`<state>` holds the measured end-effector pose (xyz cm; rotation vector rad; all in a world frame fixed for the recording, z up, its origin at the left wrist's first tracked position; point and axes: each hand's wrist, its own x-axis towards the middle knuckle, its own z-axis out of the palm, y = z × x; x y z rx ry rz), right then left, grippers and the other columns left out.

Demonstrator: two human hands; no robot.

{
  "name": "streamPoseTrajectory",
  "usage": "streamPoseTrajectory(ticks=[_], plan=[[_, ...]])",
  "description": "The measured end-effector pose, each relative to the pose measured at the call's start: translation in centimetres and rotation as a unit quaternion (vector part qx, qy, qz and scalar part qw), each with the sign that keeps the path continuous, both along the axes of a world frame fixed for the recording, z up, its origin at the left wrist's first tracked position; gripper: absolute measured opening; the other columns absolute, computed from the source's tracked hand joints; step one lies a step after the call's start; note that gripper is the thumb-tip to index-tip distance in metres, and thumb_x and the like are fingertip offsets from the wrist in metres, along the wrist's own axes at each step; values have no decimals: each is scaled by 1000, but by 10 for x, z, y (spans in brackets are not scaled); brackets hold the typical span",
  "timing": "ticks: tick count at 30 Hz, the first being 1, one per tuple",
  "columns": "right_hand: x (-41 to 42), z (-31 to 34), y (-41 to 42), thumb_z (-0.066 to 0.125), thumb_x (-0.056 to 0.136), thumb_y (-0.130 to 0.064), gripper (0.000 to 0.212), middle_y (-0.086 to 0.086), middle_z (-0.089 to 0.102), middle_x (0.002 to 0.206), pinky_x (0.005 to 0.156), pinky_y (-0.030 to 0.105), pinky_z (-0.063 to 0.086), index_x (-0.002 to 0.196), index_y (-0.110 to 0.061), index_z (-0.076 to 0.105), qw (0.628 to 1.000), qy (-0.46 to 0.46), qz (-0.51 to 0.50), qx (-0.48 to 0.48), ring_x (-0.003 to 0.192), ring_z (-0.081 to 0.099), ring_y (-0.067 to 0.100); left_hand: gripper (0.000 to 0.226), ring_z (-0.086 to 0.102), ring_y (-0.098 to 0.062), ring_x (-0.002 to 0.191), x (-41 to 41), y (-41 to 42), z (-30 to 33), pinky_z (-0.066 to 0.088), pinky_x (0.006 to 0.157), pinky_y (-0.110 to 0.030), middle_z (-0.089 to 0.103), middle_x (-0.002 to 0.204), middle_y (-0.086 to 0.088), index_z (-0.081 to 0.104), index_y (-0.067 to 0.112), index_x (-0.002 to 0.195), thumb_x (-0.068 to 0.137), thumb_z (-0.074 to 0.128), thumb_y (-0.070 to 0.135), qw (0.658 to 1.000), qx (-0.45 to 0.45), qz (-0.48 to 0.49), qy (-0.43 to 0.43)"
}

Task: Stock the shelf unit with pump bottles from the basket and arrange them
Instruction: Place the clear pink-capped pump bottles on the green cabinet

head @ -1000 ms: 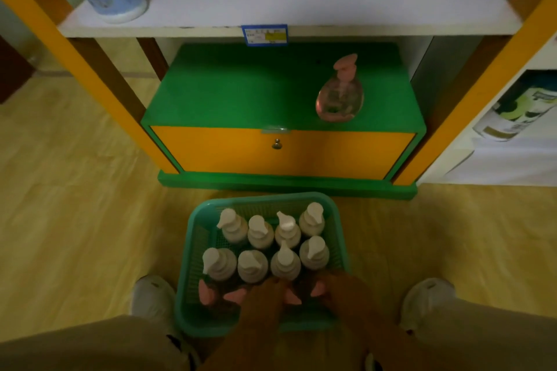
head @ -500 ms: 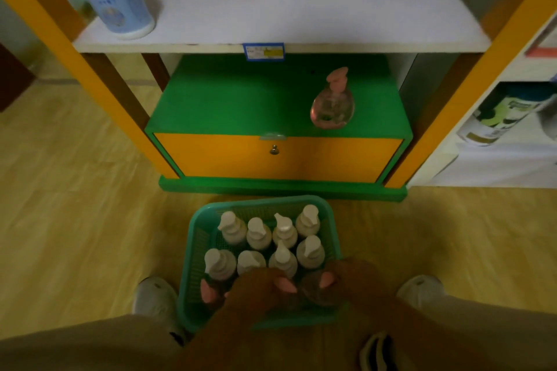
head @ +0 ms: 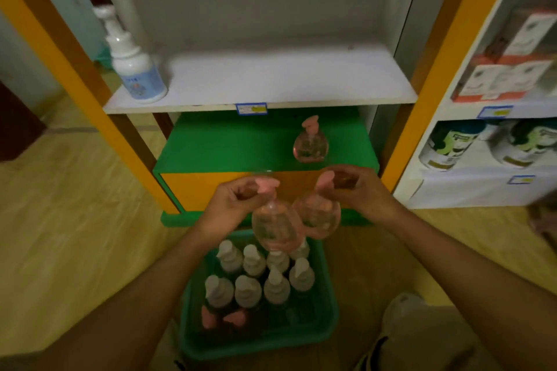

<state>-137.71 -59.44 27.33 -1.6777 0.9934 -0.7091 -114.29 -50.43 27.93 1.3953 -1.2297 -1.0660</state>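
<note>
My left hand (head: 233, 200) grips the pump neck of a clear pink pump bottle (head: 275, 227), which hangs above the green basket (head: 327, 331). My right hand (head: 354, 187) holds a second pink pump bottle (head: 319, 215) by its pump, right beside the first. Both bottles are in the air in front of the orange-fronted green cabinet (head: 211, 150). A third pink bottle (head: 310, 143) stands on the cabinet's green top at the right. The basket on the floor holds several white-pump bottles (head: 250, 262) and two pink-pump ones (head: 223, 318) at its near left.
A white shelf board (head: 271, 78) spans above the cabinet, with a white-and-blue pump bottle (head: 132, 66) at its left end. Orange posts (head: 434, 75) frame the unit. The neighbouring shelves at right hold boxes (head: 512, 69) and jars (head: 449, 144). My shoe (head: 404, 316) is beside the basket.
Both hands have come up out of the basket, each lifting a pink pump bottle toward the cabinet. The view has tilted upward, showing more of the shelf.
</note>
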Motion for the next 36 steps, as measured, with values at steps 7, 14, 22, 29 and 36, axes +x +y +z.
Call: streamPoseTrajectory(ticks=[7, 14, 22, 29, 36], plan=[[16, 27, -16, 72, 78, -15, 29, -20, 65, 94, 69, 7, 50, 101, -31, 63, 994, -74, -67, -48, 81, 62, -13, 19, 69, -11, 94, -5, -30, 18, 56, 75, -24, 73, 103, 4, 70, 33, 100, 86, 62, 23, 997, -25, 45, 49], [0, 8, -63, 69, 82, -21, 20, -11, 68, 97, 86, 26, 52, 100, -30, 64, 989, -3, -111, -95, 97, 63, 9, 19, 68, -3, 80, -12, -41, 7, 50, 64, -12, 74, 84, 8, 71, 23, 98, 86, 63, 10, 998, -46, 29, 15], [-14, -17, -148, 61, 88, -17, 24, 10, 67, 100, 75, 25, 43, 111, -11, 59, 949, 179, -186, -183, 90, 61, 22, 19, 66, -1, 77, -16, -64, -9, 51, 66, -14, 73, 78, 11, 70, 14, 101, 84, 63, 7, 998, -55, 2, -3], [-13, -26, -178, 55, 91, -12, 13, 6, 60, 89, 74, 23, 40, 101, -6, 59, 946, 201, -175, -187, 85, 57, 18, 20, 68, -6, 85, -7, -70, -22, 54, 72, -18, 75, 90, 4, 71, 16, 101, 84, 64, 8, 999, -48, 4, -18], [-13, -29, -178, 57, 90, -17, 20, 12, 67, 101, 75, 24, 44, 109, -10, 58, 946, 209, -168, -182, 94, 63, 26, 21, 67, -3, 80, -5, -73, -24, 52, 71, -13, 75, 83, 10, 70, 9, 102, 83, 64, 3, 999, -48, 10, -14]])
